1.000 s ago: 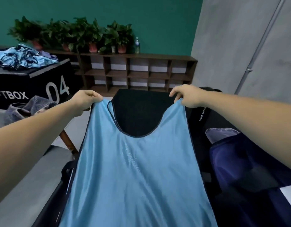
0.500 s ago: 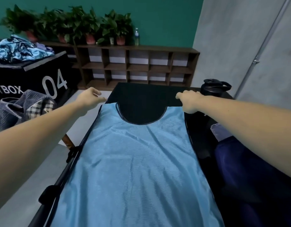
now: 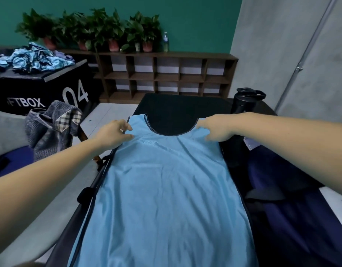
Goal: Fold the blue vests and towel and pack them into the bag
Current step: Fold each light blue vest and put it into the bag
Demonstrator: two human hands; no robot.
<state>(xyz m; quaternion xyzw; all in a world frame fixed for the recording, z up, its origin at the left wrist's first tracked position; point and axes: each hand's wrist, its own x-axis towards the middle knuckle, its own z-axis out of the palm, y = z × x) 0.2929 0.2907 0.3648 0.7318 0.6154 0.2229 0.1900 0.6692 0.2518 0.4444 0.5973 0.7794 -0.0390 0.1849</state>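
Note:
A light blue vest (image 3: 166, 189) with dark trim lies flat along the black table (image 3: 185, 106), neck hole at the far end. My left hand (image 3: 112, 135) rests at the vest's left shoulder, with finger and thumb tips touching the fabric and a gap between them. My right hand (image 3: 216, 130) lies on the right shoulder with fingers straight and spread. A dark navy bag (image 3: 293, 218) sits open to the right of the table. More blue vests (image 3: 31, 59) lie in a heap on a black box at the far left.
A black sports bottle (image 3: 243, 101) stands at the table's far right corner, just beyond my right hand. A grey striped cloth with a plaid patch (image 3: 50, 132) hangs over a chair on the left. A wooden shelf (image 3: 166, 74) with potted plants lines the back wall.
The vest was held up by both shoulders a second ago; it now lies flat on the table. Both hands have lowered and loosened their grip to rest on the fabric.

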